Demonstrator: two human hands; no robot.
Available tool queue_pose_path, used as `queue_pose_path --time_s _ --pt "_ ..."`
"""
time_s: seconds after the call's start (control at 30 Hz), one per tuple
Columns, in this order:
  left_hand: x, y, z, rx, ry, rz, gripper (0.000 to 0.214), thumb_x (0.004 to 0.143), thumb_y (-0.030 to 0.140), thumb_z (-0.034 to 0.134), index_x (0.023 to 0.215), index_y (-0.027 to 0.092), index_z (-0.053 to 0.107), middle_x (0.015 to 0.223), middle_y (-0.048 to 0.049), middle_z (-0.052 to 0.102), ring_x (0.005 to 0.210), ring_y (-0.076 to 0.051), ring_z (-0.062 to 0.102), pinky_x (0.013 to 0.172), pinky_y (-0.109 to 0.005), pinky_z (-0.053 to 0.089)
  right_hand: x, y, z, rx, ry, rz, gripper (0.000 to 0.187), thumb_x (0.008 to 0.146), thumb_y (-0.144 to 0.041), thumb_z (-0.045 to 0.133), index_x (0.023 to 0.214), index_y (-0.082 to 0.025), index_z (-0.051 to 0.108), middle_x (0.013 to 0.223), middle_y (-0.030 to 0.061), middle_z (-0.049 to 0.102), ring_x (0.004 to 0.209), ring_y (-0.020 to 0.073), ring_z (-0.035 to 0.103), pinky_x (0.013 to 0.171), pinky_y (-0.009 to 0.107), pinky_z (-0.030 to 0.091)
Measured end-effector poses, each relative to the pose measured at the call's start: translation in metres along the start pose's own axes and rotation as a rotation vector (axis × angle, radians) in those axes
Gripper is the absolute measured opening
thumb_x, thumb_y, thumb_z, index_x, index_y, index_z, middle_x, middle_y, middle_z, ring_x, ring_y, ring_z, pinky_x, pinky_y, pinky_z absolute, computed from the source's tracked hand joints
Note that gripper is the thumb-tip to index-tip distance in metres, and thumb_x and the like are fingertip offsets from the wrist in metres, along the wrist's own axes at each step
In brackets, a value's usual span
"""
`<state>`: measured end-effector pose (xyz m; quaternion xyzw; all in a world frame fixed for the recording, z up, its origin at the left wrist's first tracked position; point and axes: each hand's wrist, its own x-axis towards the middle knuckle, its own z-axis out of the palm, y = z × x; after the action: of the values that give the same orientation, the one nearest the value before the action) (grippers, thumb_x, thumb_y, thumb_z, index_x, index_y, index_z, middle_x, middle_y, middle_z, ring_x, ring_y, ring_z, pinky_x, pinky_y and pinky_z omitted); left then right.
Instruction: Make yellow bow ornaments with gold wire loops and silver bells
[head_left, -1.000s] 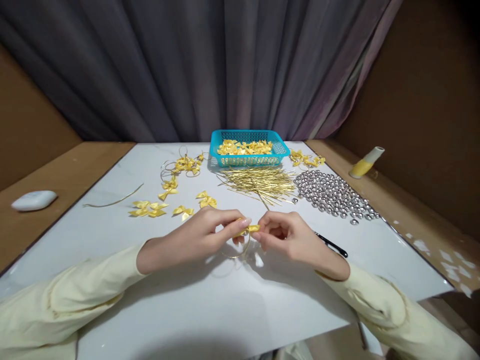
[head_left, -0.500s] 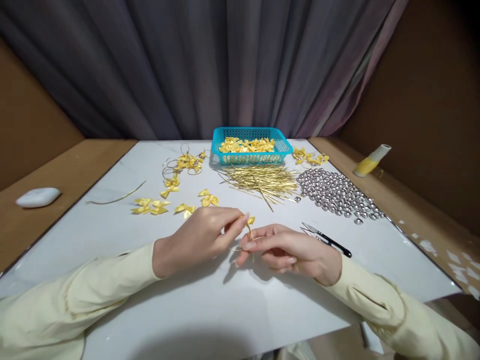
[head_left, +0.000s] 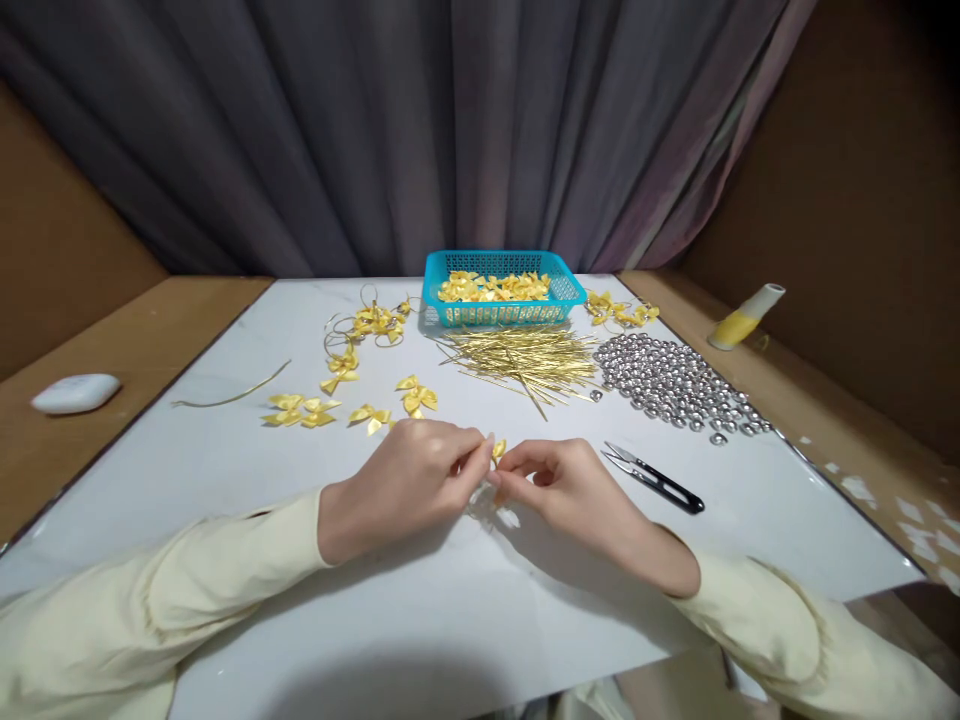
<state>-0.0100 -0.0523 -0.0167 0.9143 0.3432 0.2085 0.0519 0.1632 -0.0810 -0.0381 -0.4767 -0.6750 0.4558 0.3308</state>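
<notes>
My left hand [head_left: 409, 480] and my right hand [head_left: 570, 485] meet fingertip to fingertip low over the white table top [head_left: 420, 610]. Between them they pinch a small yellow ribbon bow [head_left: 499, 449], of which only a tip shows above the fingers. Both hands are closed in a pinch. Whether a gold wire is still attached to the bow is hidden by the fingers. Pale yellow sleeves cover both forearms.
A turquoise basket [head_left: 501, 262] of yellow bows stands at the back. In front of it lie a heap of gold wires [head_left: 525, 358] and several silver bells [head_left: 675, 385]. Black snips [head_left: 654, 478] lie right of my right hand. Loose bows [head_left: 330, 410] lie at the left.
My right hand turned from palm-up to fingers curled down and closed in on the left fingertips. The bow, standing clear before, is now mostly hidden between the fingers.
</notes>
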Motion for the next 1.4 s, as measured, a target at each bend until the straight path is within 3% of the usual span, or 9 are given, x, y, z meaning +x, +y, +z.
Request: queue_pose_path --time_s 0.17,0.43,0.53,0.73,0.9,1.17,1.4 --pt "-0.001 -0.001 0.005 0.003 0.002 0.001 0.031 0.084 0.016 0.043 0.054 0.015 0.046 0.045 0.0040 0.042 0.043 -0.007 0.037 0.047 -0.024 0.023 0.002 0.002 0.001 -0.002 -0.001 -0.016 0.016 0.081 -0.018 0.051 0.074 -0.016 0.065 0.070 0.0025 0.069 0.063 0.0130 0.062 0.059 0.022 0.043" --pt "0.001 -0.002 0.007 0.006 -0.075 0.079 0.031 0.084 0.015 0.041 0.053 0.015 0.047 0.047 0.0023 0.046 0.044 -0.009 0.039 0.048 -0.025 0.024 -0.002 -0.001 -0.005 -0.166 -0.065 -0.017 0.018 0.081 -0.014 0.046 0.076 -0.014 0.063 0.054 -0.0015 0.058 0.048 0.0084 0.046 0.047 0.020 0.031" --pt "0.001 -0.001 0.006 -0.029 -0.131 0.108 0.030 0.083 0.013 0.040 0.054 0.015 0.048 0.048 0.0022 0.048 0.044 -0.009 0.039 0.048 -0.026 0.024 -0.002 -0.001 -0.006 -0.161 -0.139 -0.010 0.018 0.083 -0.016 0.044 0.075 -0.014 0.061 0.053 -0.0020 0.054 0.048 0.0084 0.044 0.047 0.020 0.029" --pt "0.004 -0.004 0.001 -0.179 -0.262 0.078 0.028 0.081 0.012 0.039 0.053 0.016 0.041 0.046 0.0043 0.040 0.042 -0.007 0.033 0.045 -0.024 0.023 -0.001 -0.008 -0.017 -0.038 -0.333 0.059 0.031 0.086 -0.024 0.043 0.056 -0.016 0.045 0.050 -0.0043 0.042 0.046 0.0066 0.035 0.046 0.021 0.026" --pt "0.011 -0.008 -0.003 -0.343 -0.393 0.083 0.030 0.084 0.014 0.039 0.055 0.016 0.034 0.046 0.0065 0.031 0.041 -0.006 0.029 0.045 -0.021 0.023 0.001 -0.006 -0.026 0.154 -0.505 0.122 0.025 0.085 -0.024 0.045 0.062 -0.016 0.047 0.049 -0.0060 0.038 0.043 0.0055 0.028 0.042 0.021 0.020" --pt "0.012 -0.008 -0.008 -0.504 -0.500 0.052 0.033 0.090 0.025 0.038 0.058 0.016 0.040 0.047 0.0067 0.029 0.043 -0.006 0.029 0.045 -0.021 0.024 -0.001 -0.004 -0.025 0.141 -0.481 0.110 0.018 0.084 -0.026 0.049 0.070 -0.014 0.050 0.053 -0.0069 0.031 0.047 0.0055 0.024 0.042 0.020 0.017" --pt "0.011 -0.010 -0.008 -0.473 -0.441 0.080 0.032 0.089 0.022 0.038 0.058 0.016 0.042 0.048 0.0063 0.031 0.043 -0.006 0.029 0.045 -0.021 0.024 -0.001 -0.004 -0.028 0.191 -0.515 0.102 0.026 0.087 -0.036 0.047 0.074 -0.014 0.052 0.054 -0.0066 0.032 0.047 0.0057 0.024 0.042 0.020 0.018"
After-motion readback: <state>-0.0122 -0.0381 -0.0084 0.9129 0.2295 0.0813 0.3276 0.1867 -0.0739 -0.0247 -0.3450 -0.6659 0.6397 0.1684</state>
